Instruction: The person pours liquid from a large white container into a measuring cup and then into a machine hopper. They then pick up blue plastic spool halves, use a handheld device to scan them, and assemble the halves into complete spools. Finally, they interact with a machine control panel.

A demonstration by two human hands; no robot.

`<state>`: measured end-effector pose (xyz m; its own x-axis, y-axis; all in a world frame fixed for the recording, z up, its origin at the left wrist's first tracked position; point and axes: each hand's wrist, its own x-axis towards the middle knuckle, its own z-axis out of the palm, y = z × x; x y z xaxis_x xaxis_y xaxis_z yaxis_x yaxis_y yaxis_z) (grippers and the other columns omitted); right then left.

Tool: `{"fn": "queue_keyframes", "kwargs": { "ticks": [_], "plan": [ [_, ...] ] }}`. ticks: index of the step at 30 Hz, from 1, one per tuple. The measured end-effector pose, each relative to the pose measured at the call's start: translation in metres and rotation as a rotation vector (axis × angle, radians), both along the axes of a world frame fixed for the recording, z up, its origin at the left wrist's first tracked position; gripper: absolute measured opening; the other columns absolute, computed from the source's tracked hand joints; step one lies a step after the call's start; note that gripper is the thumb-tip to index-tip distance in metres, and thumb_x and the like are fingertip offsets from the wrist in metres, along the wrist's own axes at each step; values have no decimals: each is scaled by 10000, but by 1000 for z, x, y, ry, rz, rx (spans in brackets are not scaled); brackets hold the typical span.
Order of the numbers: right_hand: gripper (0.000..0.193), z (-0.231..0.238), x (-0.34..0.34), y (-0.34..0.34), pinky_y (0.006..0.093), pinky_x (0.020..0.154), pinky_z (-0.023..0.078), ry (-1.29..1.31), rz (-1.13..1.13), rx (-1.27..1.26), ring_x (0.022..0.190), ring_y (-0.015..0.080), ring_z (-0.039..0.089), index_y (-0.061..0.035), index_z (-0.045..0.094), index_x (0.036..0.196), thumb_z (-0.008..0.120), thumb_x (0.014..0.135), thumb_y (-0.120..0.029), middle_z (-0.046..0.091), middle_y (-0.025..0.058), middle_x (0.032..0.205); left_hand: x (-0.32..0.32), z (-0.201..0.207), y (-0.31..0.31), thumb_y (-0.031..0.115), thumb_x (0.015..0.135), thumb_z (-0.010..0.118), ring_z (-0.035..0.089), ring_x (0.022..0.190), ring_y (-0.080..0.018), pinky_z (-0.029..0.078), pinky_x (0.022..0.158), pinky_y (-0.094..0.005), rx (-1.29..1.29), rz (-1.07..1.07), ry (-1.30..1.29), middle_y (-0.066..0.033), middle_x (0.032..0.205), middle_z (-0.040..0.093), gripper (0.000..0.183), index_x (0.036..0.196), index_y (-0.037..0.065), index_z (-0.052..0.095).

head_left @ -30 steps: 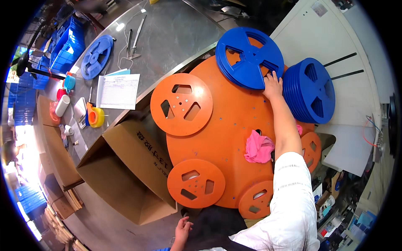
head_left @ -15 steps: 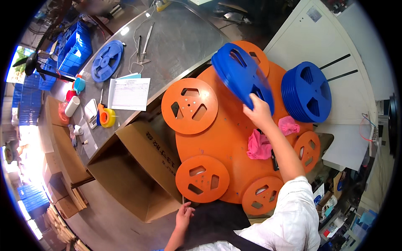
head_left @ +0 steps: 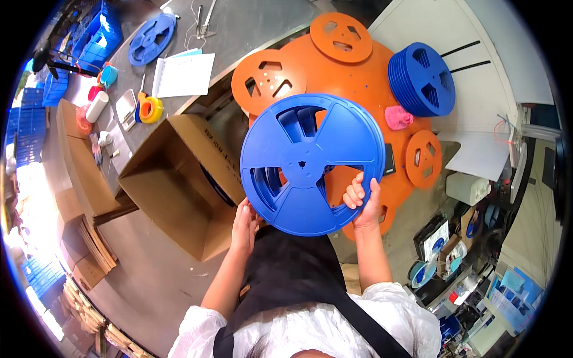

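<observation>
A stack of blue plastic reels (head_left: 304, 158) is held up in front of my body, its round face with three windows toward me. My right hand (head_left: 365, 203) grips it at the lower right, fingers hooked through a window. My left hand (head_left: 242, 227) is at the lower left rim, fingers stretched up along the edge; whether it bears any weight I cannot tell. Behind the reels stands a big orange turntable (head_left: 352, 89) carrying round orange discs (head_left: 341, 37), partly hidden. A second blue reel stack (head_left: 421, 79) stands at its far right.
An open cardboard box (head_left: 173, 173) stands on the left, with something dark inside. The grey workbench (head_left: 239, 30) holds papers (head_left: 184, 74), yellow tape (head_left: 151, 110), a caliper (head_left: 207, 21) and a single blue reel (head_left: 152, 39). A pink cloth (head_left: 398, 117) lies on the turntable.
My right hand has brought the blue reels from the turntable's far side toward my body. My left hand has risen to their rim. The view has shifted, and the orange discs now sit in different places.
</observation>
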<state>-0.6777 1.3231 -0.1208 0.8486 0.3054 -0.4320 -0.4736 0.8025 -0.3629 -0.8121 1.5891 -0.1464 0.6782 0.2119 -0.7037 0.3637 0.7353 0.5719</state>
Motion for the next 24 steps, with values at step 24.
{"fn": "queue_keyframes", "kwargs": {
  "ticks": [24],
  "plan": [
    [462,-43,115,130,417,609,483,-983,633,-1701,689,354,605,-18,486,963,720,799,-381,601,161,763,-131,-2,91,-62,801,515,440,524,-97,346,425,-174,90,444,174,-7,802,504,364,1106,126,449]
  ]
}}
